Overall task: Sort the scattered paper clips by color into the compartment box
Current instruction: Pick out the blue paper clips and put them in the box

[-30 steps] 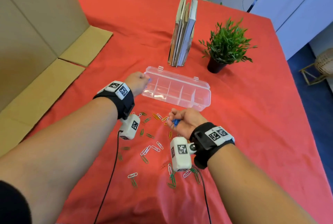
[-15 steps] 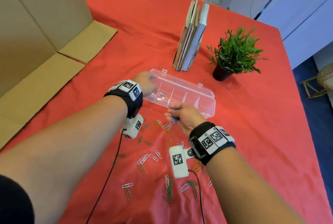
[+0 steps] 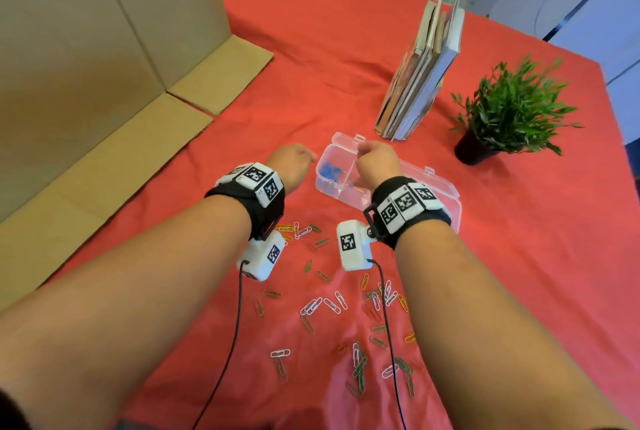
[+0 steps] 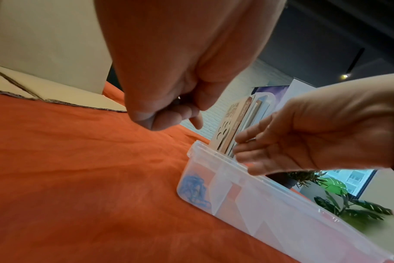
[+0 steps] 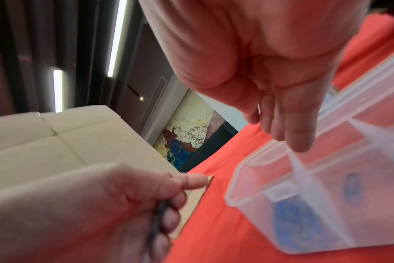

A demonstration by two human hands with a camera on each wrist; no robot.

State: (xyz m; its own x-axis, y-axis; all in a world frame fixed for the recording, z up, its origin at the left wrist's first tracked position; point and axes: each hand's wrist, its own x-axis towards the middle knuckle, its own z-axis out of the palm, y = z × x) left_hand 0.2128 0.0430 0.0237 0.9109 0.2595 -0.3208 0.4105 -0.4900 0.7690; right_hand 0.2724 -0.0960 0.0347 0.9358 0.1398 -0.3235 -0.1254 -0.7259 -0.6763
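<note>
A clear compartment box (image 3: 446, 201) lies open on the red cloth. Blue clips (image 3: 330, 171) fill its left end compartment, also seen through the wall (image 4: 192, 188) (image 5: 292, 227). My right hand (image 3: 375, 161) hovers over that end of the box with its fingers (image 4: 254, 142) straight and spread (image 5: 299, 138). My left hand (image 3: 294, 166) is just left of the box, fingers curled (image 4: 164, 115) round something thin and dark, apparently paper clips (image 5: 157, 218). Several green, white, orange and red clips (image 3: 329, 305) lie scattered near me.
Upright books (image 3: 422, 73) and a potted plant (image 3: 512, 107) stand behind the box. A cardboard box (image 3: 104, 48) with flaps lying flat fills the left side. Camera cables (image 3: 235, 325) trail over the clips between my forearms.
My right hand rose from the scattered clips with blue clips and moved over the box's left end, where it opened. My left hand shifted off the box edge to the left.
</note>
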